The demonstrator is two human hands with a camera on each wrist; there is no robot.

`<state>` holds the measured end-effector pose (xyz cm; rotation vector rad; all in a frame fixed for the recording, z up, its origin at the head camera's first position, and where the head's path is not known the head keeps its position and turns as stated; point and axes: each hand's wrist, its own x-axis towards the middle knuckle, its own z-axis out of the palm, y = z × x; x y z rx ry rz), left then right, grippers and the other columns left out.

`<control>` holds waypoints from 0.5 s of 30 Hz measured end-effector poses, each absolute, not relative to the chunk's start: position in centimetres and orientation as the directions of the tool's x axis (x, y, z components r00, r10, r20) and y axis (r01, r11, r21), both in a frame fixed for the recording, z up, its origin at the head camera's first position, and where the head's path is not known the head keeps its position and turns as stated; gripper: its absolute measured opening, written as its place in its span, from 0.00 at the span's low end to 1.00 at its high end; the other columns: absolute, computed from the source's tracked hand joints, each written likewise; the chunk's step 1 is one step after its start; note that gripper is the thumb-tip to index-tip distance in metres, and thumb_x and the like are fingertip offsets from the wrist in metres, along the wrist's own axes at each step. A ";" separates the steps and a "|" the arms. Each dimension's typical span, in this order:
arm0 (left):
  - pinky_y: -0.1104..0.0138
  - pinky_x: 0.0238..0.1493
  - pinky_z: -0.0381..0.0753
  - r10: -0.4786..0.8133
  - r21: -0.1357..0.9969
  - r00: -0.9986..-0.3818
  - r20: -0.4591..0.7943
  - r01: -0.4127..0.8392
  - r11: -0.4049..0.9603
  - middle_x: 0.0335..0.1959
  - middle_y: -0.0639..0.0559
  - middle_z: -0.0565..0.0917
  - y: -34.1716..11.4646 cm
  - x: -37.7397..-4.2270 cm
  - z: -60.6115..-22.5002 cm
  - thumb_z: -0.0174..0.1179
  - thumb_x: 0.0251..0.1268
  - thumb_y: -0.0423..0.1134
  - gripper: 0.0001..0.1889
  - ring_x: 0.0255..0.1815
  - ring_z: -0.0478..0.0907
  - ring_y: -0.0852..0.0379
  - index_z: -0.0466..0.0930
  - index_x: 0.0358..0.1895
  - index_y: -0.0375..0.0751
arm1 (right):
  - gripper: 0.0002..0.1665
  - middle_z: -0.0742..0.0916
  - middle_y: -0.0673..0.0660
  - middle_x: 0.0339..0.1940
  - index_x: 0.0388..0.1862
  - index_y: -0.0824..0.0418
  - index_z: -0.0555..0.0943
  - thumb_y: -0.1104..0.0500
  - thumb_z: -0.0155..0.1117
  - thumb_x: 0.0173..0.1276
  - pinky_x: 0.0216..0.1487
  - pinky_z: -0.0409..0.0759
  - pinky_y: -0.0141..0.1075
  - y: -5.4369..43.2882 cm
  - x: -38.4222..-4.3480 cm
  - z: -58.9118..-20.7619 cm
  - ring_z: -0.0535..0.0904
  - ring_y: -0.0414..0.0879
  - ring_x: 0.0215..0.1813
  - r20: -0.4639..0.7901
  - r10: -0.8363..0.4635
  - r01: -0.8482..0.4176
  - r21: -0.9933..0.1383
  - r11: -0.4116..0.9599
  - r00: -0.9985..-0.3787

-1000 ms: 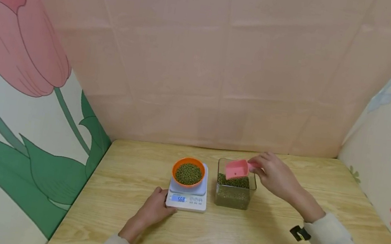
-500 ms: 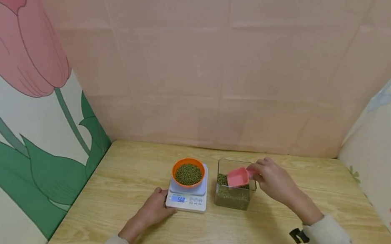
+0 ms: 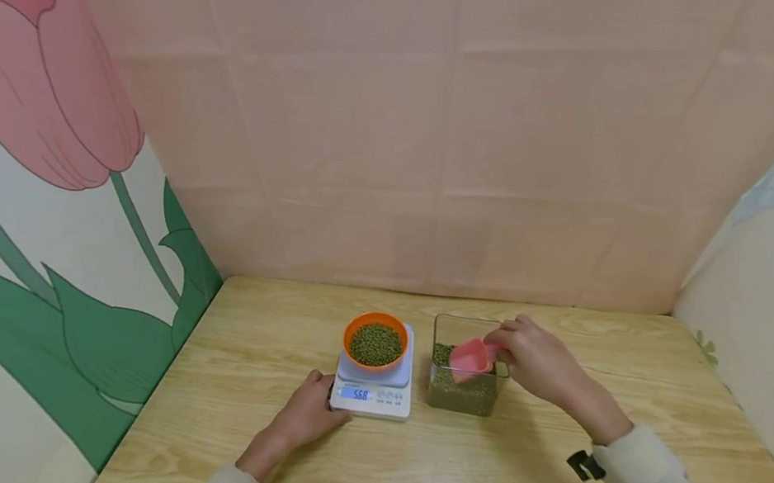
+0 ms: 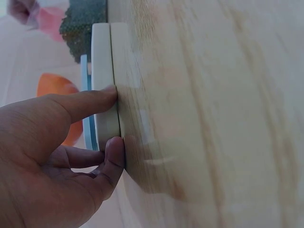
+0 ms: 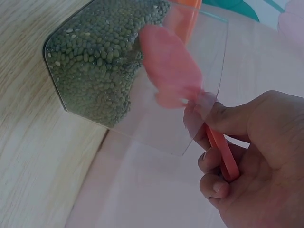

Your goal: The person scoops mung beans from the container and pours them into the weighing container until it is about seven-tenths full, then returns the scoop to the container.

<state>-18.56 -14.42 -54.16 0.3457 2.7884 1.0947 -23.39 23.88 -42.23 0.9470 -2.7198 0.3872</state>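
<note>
My left hand [image 3: 307, 415] grips the near left corner of a white kitchen scale [image 3: 395, 411], thumb on its front edge and fingers round the side; the left wrist view shows this close up. Its lit display seems to read 568. On the scale sits an orange bowl [image 3: 378, 318] holding green mung beans [image 3: 375, 346]. With thumb and fingers, my right hand [image 3: 538, 360] holds the handle of a pink scoop [image 5: 168, 61]. The scoop's head is tilted down inside a clear plastic container [image 3: 437, 332], at the mung beans [image 5: 95, 57]. What the scoop contains is hidden.
The container stands just right of the scale on a wood-grain table [image 3: 252, 338]. A pink-covered wall [image 3: 437, 157] rises behind the table's back edge. Side panels with painted flowers flank it at left and right.
My right hand has lowered the scoop from above the container's rim into it, tipping its head down towards the beans. The left hand stays on the scale, whose reading looks the same.
</note>
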 end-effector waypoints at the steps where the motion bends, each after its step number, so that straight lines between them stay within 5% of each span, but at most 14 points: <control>1: 0.65 0.45 0.76 0.257 0.682 -0.966 -0.034 0.165 0.713 0.46 0.47 0.78 -14.4 -18.6 -54.2 0.76 0.64 0.41 0.28 0.44 0.69 0.55 0.82 0.64 0.32 | 0.12 0.91 0.56 0.40 0.42 0.63 0.91 0.74 0.73 0.63 0.45 0.85 0.48 23.8 -23.4 -42.3 0.82 0.51 0.42 0.297 -0.570 -0.631 -0.175 0.756 -0.766; 12: 0.64 0.45 0.77 0.253 0.673 -0.967 -0.036 0.164 0.721 0.46 0.46 0.78 -14.3 -18.6 -54.1 0.77 0.63 0.41 0.29 0.43 0.69 0.55 0.82 0.64 0.31 | 0.10 0.92 0.56 0.40 0.42 0.63 0.91 0.73 0.76 0.62 0.44 0.84 0.47 23.3 -23.6 -42.7 0.82 0.50 0.41 0.288 -0.588 -0.643 -0.155 0.750 -0.756; 15: 0.64 0.45 0.77 0.254 0.674 -0.966 -0.039 0.162 0.720 0.46 0.46 0.78 -14.3 -18.6 -54.1 0.77 0.64 0.41 0.28 0.43 0.69 0.55 0.82 0.64 0.31 | 0.11 0.92 0.57 0.41 0.42 0.64 0.91 0.73 0.75 0.62 0.51 0.86 0.52 23.1 -23.5 -42.8 0.84 0.52 0.44 0.286 -0.591 -0.646 -0.161 0.746 -0.754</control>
